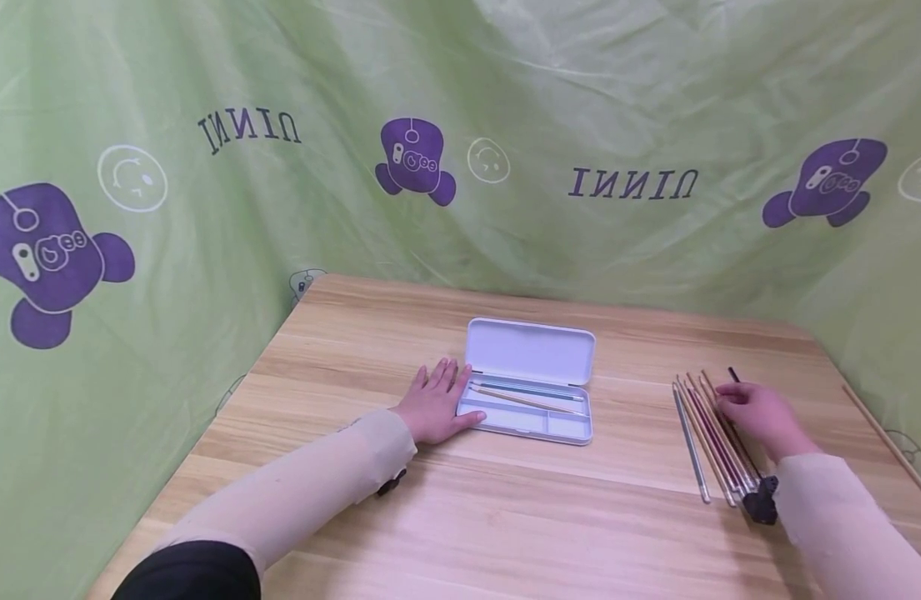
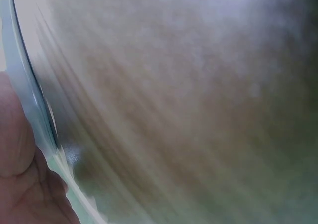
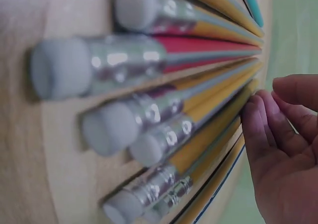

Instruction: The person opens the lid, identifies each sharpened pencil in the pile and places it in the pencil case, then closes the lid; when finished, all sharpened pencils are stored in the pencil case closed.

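Observation:
My left hand (image 1: pixel 433 408) lies with fingers spread on the table at the left edge of an open pencil case (image 1: pixel 531 351), its thumb over the near left corner. Inside the case lie a blue pencil (image 1: pixel 531 391) and a wood-coloured pencil (image 1: pixel 523 400). On the right, my right hand (image 1: pixel 763 412) reaches over a row of pencils (image 1: pixel 703 433). In the right wrist view its fingertips (image 3: pixel 253 110) touch the pencils' far part, the thumb apart from them. White erasers (image 3: pixel 62 67) cap the near ends.
A wooden table (image 1: pixel 355 325) bears everything. At its right edge lies a long thin stick (image 1: pixel 891 446). Green printed curtains (image 1: pixel 505 242) hang behind and at both sides. Much of the left wrist view is blurred.

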